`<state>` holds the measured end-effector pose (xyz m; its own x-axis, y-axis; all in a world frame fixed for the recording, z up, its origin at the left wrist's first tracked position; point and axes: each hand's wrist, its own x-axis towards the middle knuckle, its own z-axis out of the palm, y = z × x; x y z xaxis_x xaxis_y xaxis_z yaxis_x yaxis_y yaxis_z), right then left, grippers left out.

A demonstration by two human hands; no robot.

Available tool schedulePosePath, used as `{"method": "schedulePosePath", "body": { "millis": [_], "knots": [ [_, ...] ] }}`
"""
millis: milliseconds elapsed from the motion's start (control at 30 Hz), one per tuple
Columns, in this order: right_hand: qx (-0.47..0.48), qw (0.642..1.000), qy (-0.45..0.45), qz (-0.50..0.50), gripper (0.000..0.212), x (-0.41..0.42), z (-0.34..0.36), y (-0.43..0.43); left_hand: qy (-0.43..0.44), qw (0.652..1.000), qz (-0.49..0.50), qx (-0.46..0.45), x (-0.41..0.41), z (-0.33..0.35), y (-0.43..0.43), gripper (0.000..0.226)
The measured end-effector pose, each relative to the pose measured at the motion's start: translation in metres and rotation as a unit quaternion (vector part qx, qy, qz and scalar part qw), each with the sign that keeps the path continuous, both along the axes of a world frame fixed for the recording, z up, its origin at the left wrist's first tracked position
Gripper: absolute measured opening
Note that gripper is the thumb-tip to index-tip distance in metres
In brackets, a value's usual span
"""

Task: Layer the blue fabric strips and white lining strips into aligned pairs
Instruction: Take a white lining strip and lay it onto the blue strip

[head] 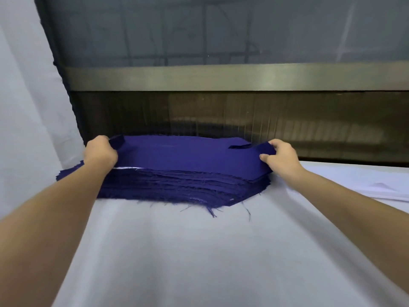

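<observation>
Left grip [100, 151], right grip [281, 157] each hold an end of the top dark-blue fabric strip [188, 154]; white lining edge [127, 167] beneath. I judge the frayed blue stack [177, 187] mostly unpaired.

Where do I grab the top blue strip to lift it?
Likely its two short ends, one hand from each side. The top strip is long and limp; left hand and right hand pinch those lifted ends above the stack.

Garment workshop; stacked blue fabric strips [181, 180]; white-covered cutting table [199, 251]
</observation>
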<state>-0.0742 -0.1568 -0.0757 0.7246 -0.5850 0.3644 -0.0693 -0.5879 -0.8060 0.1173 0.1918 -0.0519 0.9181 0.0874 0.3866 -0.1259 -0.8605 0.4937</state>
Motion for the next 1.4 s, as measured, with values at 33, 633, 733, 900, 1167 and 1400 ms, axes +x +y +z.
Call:
{"method": "schedulePosePath", "body": {
  "millis": [33,633,733,900,1167,1400],
  "knots": [
    [-0.024,0.999,0.027,-0.005,0.018,0.002,0.000,0.000,0.005,1.000,0.004,0.000,0.001,-0.001,0.001,0.021],
    [-0.463,0.877,0.128,0.010,0.028,0.062,0.028,0.034,-0.023,0.981,-0.062,0.181,-0.025,0.011,-0.089,0.037],
    [-0.460,0.880,0.117,0.001,0.024,0.064,0.027,0.036,-0.024,0.982,-0.139,0.126,-0.032,0.011,-0.110,0.030],
    [-0.367,0.925,0.096,-0.025,0.017,0.069,0.030,0.038,-0.045,0.961,-0.245,0.118,-0.041,0.006,-0.136,0.023],
    [-0.207,0.978,-0.015,-0.013,0.015,0.074,0.050,0.054,-0.102,0.962,-0.212,0.137,-0.060,0.011,-0.169,0.047],
    [-0.056,0.997,-0.054,0.027,0.009,0.065,0.053,0.046,-0.124,0.959,-0.108,0.229,-0.048,0.016,-0.149,0.031]
  ]
}}
